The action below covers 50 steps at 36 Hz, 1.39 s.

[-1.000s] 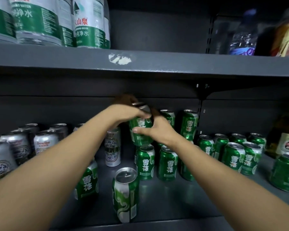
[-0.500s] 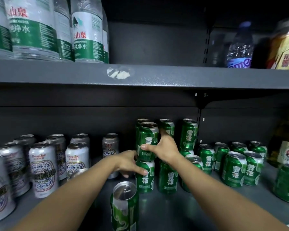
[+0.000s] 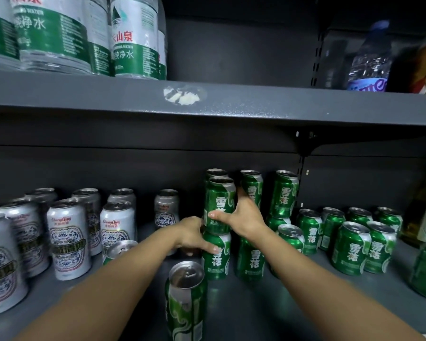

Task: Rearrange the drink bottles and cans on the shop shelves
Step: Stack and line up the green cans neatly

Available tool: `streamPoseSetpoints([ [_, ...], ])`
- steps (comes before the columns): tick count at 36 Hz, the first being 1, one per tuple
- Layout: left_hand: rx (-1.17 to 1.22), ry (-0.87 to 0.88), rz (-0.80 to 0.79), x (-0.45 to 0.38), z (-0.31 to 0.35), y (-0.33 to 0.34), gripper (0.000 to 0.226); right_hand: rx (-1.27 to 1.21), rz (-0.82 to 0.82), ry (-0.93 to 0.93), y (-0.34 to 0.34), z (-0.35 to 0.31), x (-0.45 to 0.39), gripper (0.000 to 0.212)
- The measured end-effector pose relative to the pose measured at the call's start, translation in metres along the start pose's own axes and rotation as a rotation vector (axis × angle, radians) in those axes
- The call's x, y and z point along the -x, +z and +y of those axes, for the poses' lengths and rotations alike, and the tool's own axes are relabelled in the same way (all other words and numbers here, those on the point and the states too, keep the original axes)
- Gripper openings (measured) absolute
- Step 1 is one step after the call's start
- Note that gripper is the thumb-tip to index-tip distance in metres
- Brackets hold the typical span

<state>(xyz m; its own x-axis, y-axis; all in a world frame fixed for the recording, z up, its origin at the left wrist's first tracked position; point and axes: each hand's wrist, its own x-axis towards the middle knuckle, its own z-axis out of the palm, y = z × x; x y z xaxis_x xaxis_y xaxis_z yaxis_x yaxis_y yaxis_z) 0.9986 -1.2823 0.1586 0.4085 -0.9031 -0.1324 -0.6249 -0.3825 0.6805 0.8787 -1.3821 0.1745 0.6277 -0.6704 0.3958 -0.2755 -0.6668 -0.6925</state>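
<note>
Head view: right hand (image 3: 244,217) gripping upper green can (image 3: 219,205), stacked on lower green can (image 3: 217,257) mid-shelf (image 3: 256,311); left hand (image 3: 192,236) gripping the lower. Best centred rim on rim, released slowly, lower can steadied.

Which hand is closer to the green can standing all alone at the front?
Left. The left hand holds the bottom can of the stack, just behind the lone front can. The right hand is higher, on the stack's top can.

Silver cans (image 3: 69,238) left of stacked cans (image 3: 218,227).
</note>
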Motion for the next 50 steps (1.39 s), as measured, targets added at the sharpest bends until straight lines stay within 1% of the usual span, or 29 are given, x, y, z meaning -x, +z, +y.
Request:
streamPoseSetpoints([
  [2, 0.021, -0.028, -0.001, 0.001, -0.003, -0.002, 0.045, 0.000, 0.008, 0.005, 0.001, -0.001, 0.003, 0.074],
  [4, 0.024, -0.067, 0.048, 0.004, -0.005, -0.006, 0.032, 0.012, 0.013, 0.018, 0.001, -0.005, 0.006, 0.075],
  [6, -0.035, -0.064, 0.120, 0.013, -0.001, -0.014, 0.020, 0.016, 0.014, 0.019, 0.002, -0.007, 0.008, 0.080],
  [8, -0.134, -0.028, 0.131, 0.032, 0.010, -0.026, 0.019, 0.025, 0.010, 0.016, 0.002, -0.008, 0.010, 0.090],
  [10, -0.176, -0.037, -0.009, 0.059, 0.024, -0.039, 0.030, 0.034, 0.070, -0.005, 0.001, -0.009, 0.016, 0.094],
  [11, -0.190, -0.065, -0.116, 0.073, 0.032, -0.043, 0.042, 0.034, 0.160, -0.026, -0.001, -0.009, 0.020, 0.088],
  [13, -0.236, -0.130, -0.303, 0.094, 0.040, -0.042, 0.065, 0.033, 0.394, -0.114, -0.004, -0.008, 0.032, 0.062],
  [14, -0.272, -0.148, -0.361, 0.102, 0.043, -0.036, 0.069, 0.026, 0.482, -0.171, -0.005, -0.006, 0.039, 0.052],
  [15, -0.321, -0.164, -0.392, 0.105, 0.044, -0.028, 0.070, 0.010, 0.529, -0.217, -0.005, -0.003, 0.045, 0.048],
  [16, -0.376, -0.175, -0.395, 0.106, 0.044, -0.018, 0.069, -0.011, 0.539, -0.255, -0.004, 0.001, 0.051, 0.047],
  [19, -0.485, -0.148, -0.312, 0.103, 0.045, 0.001, 0.059, -0.014, 0.489, -0.325, -0.002, 0.012, 0.070, 0.043],
  [21, -0.456, -0.138, -0.252, 0.103, 0.050, 0.003, 0.046, -0.003, 0.417, -0.361, -0.003, 0.019, 0.086, 0.041],
  [23, -0.397, -0.121, -0.174, 0.104, 0.061, 0.001, 0.035, -0.004, 0.312, -0.417, -0.008, 0.023, 0.103, 0.043],
  [25, -0.351, -0.085, -0.078, 0.106, 0.077, 0.001, 0.035, 0.043, 0.208, -0.480, -0.014, 0.025, 0.118, 0.056],
  [27, -0.309, -0.042, 0.004, 0.104, 0.097, 0.004, 0.036, 0.131, 0.135, -0.502, -0.018, 0.024, 0.128, 0.077],
  [29, -0.332, -0.010, 0.076, 0.102, 0.118, 0.008, 0.039, 0.106, 0.126, -0.424, -0.020, 0.022, 0.133, 0.090],
  [32, -0.549, 0.085, 0.237, 0.092, 0.136, 0.012, 0.050, -0.044, 0.183, -0.277, -0.027, 0.021, 0.128, 0.090],
  [33, -0.561, 0.119, 0.320, 0.087, 0.136, 0.015, 0.057, -0.106, 0.193, -0.216, -0.032, 0.024, 0.124, 0.088],
  [34, -0.492, 0.154, 0.413, 0.082, 0.133, 0.019, 0.062, -0.174, 0.207, -0.162, -0.037, 0.027, 0.119, 0.086],
  [35, -0.341, 0.190, 0.503, 0.078, 0.128, 0.026, 0.061, -0.246, 0.222, -0.111, -0.042, 0.033, 0.111, 0.084],
  [37, 0.084, 0.262, 0.633, 0.069, 0.116, 0.050, 0.045, -0.362, 0.247, -0.038, -0.053, 0.043, 0.099, 0.080],
  [38, 0.236, 0.282, 0.681, 0.066, 0.109, 0.067, 0.034, -0.405, 0.257, -0.012, -0.059, 0.048, 0.093, 0.080],
  [39, 0.306, 0.274, 0.710, 0.061, 0.101, 0.085, 0.026, -0.445, 0.263, 0.007, -0.063, 0.053, 0.088, 0.081],
  [40, 0.344, 0.259, 0.716, 0.058, 0.093, 0.103, 0.025, -0.474, 0.265, 0.029, -0.067, 0.056, 0.083, 0.083],
  [41, 0.379, 0.230, 0.707, 0.053, 0.085, 0.119, 0.031, -0.500, 0.265, 0.038, -0.070, 0.059, 0.077, 0.086],
  [44, 0.436, 0.094, 0.687, 0.038, 0.074, 0.151, 0.056, -0.553, 0.260, 0.052, -0.076, 0.060, 0.063, 0.098],
  [46, 0.484, 0.039, 0.726, 0.033, 0.076, 0.161, 0.068, -0.587, 0.257, 0.049, -0.080, 0.054, 0.056, 0.094],
  [48, 0.515, 0.026, 0.762, 0.030, 0.080, 0.168, 0.076, -0.600, 0.244, 0.062, -0.080, 0.050, 0.048, 0.084],
  [50, 0.486, 0.006, 0.760, 0.028, 0.085, 0.173, 0.084, -0.542, 0.250, 0.076, -0.076, 0.047, 0.040, 0.077],
])
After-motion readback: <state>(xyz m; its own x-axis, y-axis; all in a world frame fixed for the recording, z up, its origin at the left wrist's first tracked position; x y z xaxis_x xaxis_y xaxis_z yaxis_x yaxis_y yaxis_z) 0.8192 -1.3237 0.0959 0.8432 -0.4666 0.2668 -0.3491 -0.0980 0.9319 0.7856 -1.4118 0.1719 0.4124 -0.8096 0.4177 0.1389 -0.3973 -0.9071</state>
